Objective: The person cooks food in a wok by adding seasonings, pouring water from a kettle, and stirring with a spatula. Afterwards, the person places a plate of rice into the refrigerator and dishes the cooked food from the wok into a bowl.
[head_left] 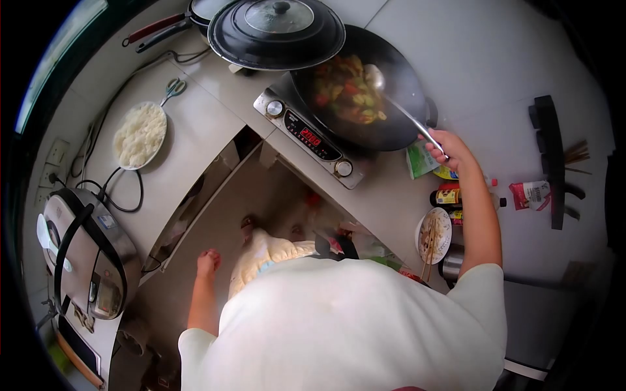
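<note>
My right hand is closed around the handle of a metal ladle. The ladle's bowl rests among chopped vegetables, red, green and yellow, in a black wok. Under the wok is an induction cooker with a lit red display. Hanging low at my side, away from the counter, my left hand has its fingers curled, with nothing visible in it. A black lid with a glass centre covers the wok's upper left edge.
Left counter: a plate of rice, scissors and a rice cooker. Right: sauce bottles, a bowl with chopsticks, a red packet and a black knife rack. Pans with long handles stand at the back left.
</note>
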A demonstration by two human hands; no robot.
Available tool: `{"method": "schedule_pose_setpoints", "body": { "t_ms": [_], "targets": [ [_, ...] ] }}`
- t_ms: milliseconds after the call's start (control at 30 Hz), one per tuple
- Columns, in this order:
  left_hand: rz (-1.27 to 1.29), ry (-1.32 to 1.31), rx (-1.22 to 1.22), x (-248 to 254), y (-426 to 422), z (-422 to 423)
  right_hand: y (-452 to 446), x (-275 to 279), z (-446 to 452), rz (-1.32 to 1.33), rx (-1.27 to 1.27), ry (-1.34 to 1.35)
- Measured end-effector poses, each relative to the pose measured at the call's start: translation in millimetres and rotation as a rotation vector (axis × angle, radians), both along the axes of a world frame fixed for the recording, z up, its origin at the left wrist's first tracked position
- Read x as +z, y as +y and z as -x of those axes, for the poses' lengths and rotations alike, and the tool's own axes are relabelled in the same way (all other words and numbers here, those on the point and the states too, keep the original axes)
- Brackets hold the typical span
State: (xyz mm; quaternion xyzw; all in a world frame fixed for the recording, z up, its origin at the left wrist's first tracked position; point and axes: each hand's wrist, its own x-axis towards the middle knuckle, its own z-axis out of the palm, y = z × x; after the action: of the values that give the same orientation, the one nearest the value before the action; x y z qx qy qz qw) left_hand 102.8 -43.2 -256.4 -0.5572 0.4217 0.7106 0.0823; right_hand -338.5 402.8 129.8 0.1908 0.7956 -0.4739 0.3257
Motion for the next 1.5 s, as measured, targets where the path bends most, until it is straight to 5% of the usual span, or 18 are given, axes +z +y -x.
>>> {"method": "schedule_pose_setpoints", "body": {
  "t_ms": [167, 367, 500, 633, 733, 967, 1267, 1500],
  "targets": [
    [0.019, -0.014, -0.022, 2, -9, -2, -12, 2, -8, -0.056, 0.147, 0.108],
    [0.015, -0.031, -0.064, -3, -12, 3, -22, 30, -80, -0.556, 0.654, 0.857],
    [0.004, -0.014, -0.064, -7, -11, 23, -30, 57, -123, -0.776, 0.687, 0.906],
    [-0.018, 0.056, -0.113, -5, -13, 44, -36, 83, -150, -0.662, 0.643, 0.854],
    [-0.020, 0.056, -0.119, -4, -13, 55, -42, 73, -150, -0.508, 0.625, 0.714],
    [-0.022, 0.014, -0.160, -8, -23, 54, -32, -1, -110, -0.871, 0.593, 0.898],
    [0.012, -0.007, -0.193, -18, -31, 35, 47, -9, -72, -0.475, 0.133, 0.680],
    [-0.022, 0.040, -0.168, -21, -24, 41, -22, 5, -94, 0.215, -0.315, -0.023]
  ]
}}
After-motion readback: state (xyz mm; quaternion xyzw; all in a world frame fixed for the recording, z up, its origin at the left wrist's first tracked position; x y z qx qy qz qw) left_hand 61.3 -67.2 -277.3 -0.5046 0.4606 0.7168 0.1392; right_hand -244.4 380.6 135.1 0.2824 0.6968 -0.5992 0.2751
